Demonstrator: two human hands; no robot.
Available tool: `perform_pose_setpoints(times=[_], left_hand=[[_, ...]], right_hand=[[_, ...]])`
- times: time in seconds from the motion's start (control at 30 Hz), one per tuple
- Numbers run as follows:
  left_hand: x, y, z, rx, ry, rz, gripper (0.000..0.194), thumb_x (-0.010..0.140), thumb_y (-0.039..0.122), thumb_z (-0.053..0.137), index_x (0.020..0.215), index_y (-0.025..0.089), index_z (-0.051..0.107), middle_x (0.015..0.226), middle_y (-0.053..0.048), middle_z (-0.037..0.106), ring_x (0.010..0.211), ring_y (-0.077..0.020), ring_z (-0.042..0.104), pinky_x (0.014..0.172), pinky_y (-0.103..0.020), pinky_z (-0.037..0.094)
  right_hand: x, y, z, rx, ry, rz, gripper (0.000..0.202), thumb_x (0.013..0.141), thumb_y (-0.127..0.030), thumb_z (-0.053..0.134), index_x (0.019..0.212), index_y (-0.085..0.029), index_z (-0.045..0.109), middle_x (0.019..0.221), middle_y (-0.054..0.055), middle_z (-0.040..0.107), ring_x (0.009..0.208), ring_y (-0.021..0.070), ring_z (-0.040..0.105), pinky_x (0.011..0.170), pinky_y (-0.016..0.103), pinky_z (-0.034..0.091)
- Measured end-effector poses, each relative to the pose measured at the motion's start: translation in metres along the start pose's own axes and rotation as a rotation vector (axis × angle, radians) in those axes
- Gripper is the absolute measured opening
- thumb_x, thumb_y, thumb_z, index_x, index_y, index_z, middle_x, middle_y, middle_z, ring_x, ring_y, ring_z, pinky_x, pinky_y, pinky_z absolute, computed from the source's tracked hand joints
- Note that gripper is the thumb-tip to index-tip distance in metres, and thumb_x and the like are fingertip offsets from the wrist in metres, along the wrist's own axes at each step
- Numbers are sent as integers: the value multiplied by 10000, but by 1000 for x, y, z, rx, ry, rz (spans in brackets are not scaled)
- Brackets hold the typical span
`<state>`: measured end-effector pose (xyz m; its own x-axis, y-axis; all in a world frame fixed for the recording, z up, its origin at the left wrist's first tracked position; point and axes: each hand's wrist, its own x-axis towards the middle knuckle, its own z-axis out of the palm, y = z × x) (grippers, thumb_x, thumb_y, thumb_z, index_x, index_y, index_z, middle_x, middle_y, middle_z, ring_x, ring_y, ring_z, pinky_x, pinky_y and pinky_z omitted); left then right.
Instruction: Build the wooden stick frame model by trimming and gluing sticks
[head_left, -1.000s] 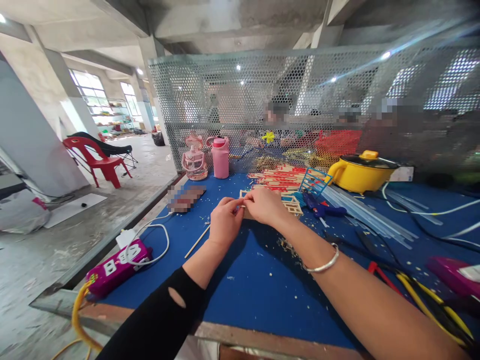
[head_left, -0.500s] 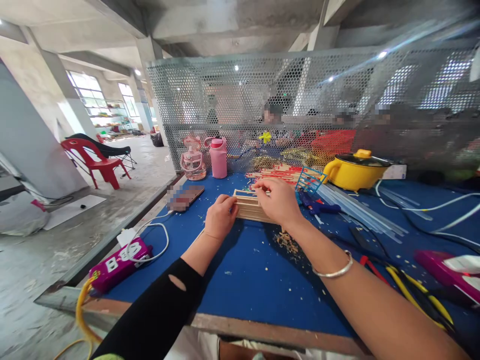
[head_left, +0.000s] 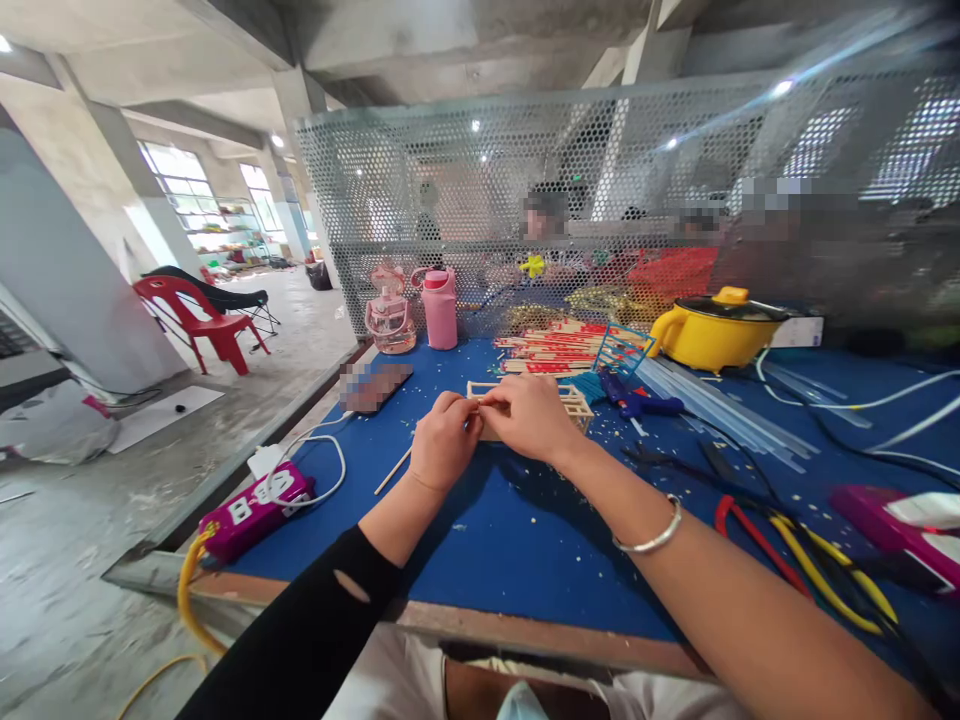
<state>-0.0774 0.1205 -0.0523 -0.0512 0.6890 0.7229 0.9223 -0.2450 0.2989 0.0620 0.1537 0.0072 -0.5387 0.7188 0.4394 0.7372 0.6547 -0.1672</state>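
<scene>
Over the blue desk (head_left: pixel 517 540), the left hand (head_left: pixel 448 440) grasps a wooden frame (head_left: pixel 490 432); the right hand (head_left: pixel 529 415) pinches close beside, its hold hidden.

Readable text: none in view; clock directions run from the view's centre.
White card (head_left: pixel 798 332), three o'clock: beside the yellow pot (head_left: pixel 716 340), any print too small to read.
Green light (head_left: pixel 577 178), one o'clock: beyond the mesh (head_left: pixel 480 205), too small to tell whether it bears lettering.
Purple power strip (head_left: pixel 259 512), eight o'clock: nothing legible.
</scene>
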Motion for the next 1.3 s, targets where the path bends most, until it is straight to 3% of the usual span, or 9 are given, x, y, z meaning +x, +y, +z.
perform_pose_setpoints(times=[0.4, 0.53, 0.73, 1.0, 1.3], left_hand=[[1, 1, 1, -34, 22, 7, 152, 836, 214, 542, 904, 188, 676, 869, -45, 640, 764, -146, 611, 709, -242, 487], [1, 1, 1, -84, 26, -19, 165, 817, 183, 550, 929, 187, 670, 890, -50, 642, 765, -144, 616, 730, -249, 496], [1, 0, 5, -244, 68, -131, 238, 795, 148, 565, 1023, 165, 628, 884, -50, 657, 725, -133, 620, 727, -262, 519], [2, 4, 3, -438, 81, -334, 115, 765, 222, 648, 850, 154, 684, 809, -47, 700, 713, -136, 636, 702, -266, 515], [2, 7, 4, -493, 55, -437, 92, 732, 241, 675, 768, 157, 675, 748, -32, 689, 686, -138, 629, 684, -275, 492]], right_hand=[[10, -11, -2, -17, -48, 118, 261, 813, -281, 494, 842, -255, 752, 880, 53, 727, 894, 214, 607, 795, 340, 325], [16, -8, -2, 32, -120, 202, 244, 793, -341, 524, 796, -265, 756, 812, 32, 735, 787, 182, 630, 668, 278, 364], [31, -3, -7, 83, -221, 245, 186, 735, -341, 594, 747, -270, 766, 772, 9, 734, 712, 155, 627, 555, 236, 354], [38, -4, -11, 76, -284, 269, 177, 700, -268, 604, 754, -257, 772, 767, 16, 732, 715, 154, 627, 555, 232, 349], [34, -7, -11, 102, -196, 286, 155, 685, -264, 595, 652, -226, 742, 667, 18, 704, 677, 167, 616, 555, 246, 343]])
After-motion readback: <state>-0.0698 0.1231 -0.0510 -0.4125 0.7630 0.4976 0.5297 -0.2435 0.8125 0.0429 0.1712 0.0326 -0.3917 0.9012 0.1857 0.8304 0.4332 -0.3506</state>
